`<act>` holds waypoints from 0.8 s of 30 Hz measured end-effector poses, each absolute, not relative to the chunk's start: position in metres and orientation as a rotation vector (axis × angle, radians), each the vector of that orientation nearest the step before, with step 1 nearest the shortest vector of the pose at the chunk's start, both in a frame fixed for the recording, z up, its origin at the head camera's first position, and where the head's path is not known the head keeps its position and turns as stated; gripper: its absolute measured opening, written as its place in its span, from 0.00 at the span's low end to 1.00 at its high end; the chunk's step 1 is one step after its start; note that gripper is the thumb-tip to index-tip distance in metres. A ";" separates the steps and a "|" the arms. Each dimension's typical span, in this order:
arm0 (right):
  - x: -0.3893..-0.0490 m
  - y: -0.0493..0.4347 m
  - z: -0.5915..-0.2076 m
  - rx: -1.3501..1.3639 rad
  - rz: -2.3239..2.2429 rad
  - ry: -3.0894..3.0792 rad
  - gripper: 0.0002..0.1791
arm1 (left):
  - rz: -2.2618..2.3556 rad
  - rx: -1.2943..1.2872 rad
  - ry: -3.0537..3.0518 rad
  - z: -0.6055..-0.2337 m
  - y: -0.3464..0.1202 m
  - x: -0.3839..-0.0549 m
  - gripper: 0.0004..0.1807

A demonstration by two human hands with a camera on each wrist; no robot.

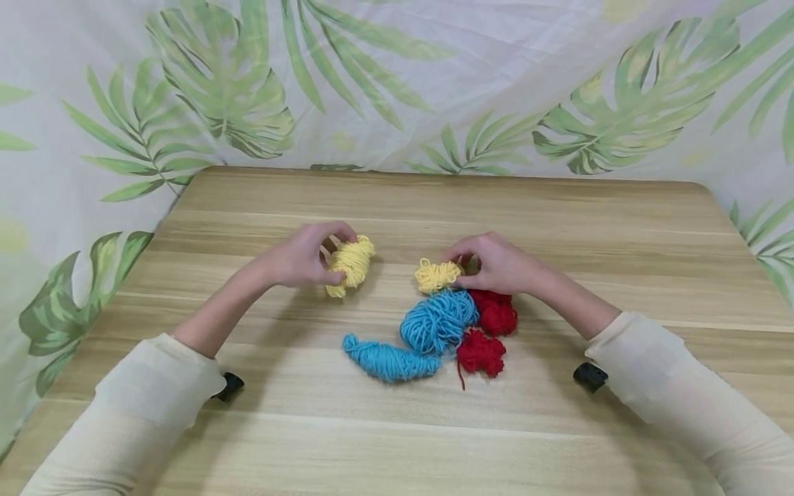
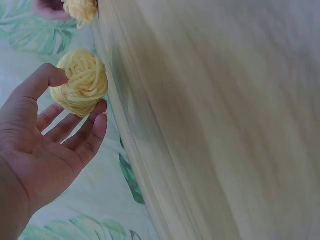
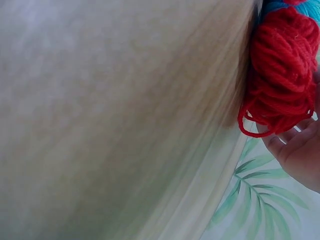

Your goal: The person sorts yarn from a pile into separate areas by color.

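My left hand pinches a yellow yarn bundle between thumb and fingers, left of the other yarn. In the left wrist view its coiled end faces the camera. My right hand grips a smaller yellow yarn bundle by its right end. Just below that bundle lies a round blue yarn bundle, with a long blue yarn bundle nearer to me. A red yarn bundle sits under my right hand and hides most of that hand in the right wrist view. Another red bundle has a loose strand.
The yarn lies on a wooden table with rounded far corners. Behind its far edge hangs a white cloth printed with green leaves. Small black devices are worn under both sleeves at the wrists.
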State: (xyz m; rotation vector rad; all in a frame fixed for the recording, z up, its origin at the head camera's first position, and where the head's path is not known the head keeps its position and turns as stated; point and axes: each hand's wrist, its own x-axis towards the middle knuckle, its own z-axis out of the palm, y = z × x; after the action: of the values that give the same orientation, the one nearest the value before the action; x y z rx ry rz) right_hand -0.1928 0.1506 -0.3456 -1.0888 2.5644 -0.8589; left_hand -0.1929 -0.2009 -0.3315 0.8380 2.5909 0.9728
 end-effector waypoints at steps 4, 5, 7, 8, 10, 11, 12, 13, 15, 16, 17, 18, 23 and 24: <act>-0.194 0.150 -0.346 -1.096 -0.855 2.561 0.16 | 0.966 0.780 2.634 -0.331 -0.212 -0.197 0.26; -0.194 0.150 -0.346 -1.096 -0.858 2.560 0.16 | 0.964 0.767 2.643 -0.330 -0.214 -0.198 0.26; -0.194 0.149 -0.346 -1.097 -0.862 2.557 0.15 | 0.957 0.742 2.659 -0.330 -0.219 -0.199 0.26; -0.194 0.149 -0.346 -1.099 -0.866 2.556 0.15 | 0.954 0.729 2.661 -0.329 -0.221 -0.199 0.27; -0.195 0.148 -0.346 -1.105 -0.871 2.554 0.14 | 0.952 0.717 2.661 -0.329 -0.225 -0.200 0.27; -0.195 0.148 -0.346 -1.108 -0.875 2.553 0.13 | 0.953 0.708 2.662 -0.329 -0.226 -0.200 0.27; -0.195 0.148 -0.346 -1.110 -0.878 2.551 0.13 | 0.955 0.703 2.663 -0.329 -0.228 -0.200 0.27; -0.195 0.147 -0.346 -1.113 -0.881 2.549 0.12 | 0.958 0.700 2.666 -0.329 -0.230 -0.200 0.27; -0.195 0.147 -0.346 -1.118 -0.886 2.546 0.12 | 0.963 0.688 2.673 -0.329 -0.233 -0.201 0.27; -0.195 0.147 -0.346 -1.117 -0.889 2.544 0.12 | 0.963 0.680 2.677 -0.329 -0.235 -0.201 0.27; -0.195 0.146 -0.346 -1.118 -0.893 2.542 0.12 | 0.965 0.672 2.680 -0.328 -0.237 -0.202 0.27; -0.195 0.146 -0.346 -1.117 -0.894 2.541 0.11 | 0.965 0.664 2.682 -0.327 -0.238 -0.202 0.28; -0.195 0.144 -0.344 -1.110 -0.888 2.546 0.11 | 0.970 0.631 2.684 -0.325 -0.247 -0.204 0.29; -0.195 0.144 -0.344 -1.107 -0.885 2.547 0.11 | 0.970 0.626 2.683 -0.325 -0.248 -0.204 0.30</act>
State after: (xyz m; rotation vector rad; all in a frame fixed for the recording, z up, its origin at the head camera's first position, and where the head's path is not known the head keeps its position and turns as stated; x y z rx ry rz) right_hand -0.1946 0.1441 -0.3438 -1.1066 2.5468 -0.8849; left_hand -0.2041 -0.2484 -0.3251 0.6259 2.6827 0.9701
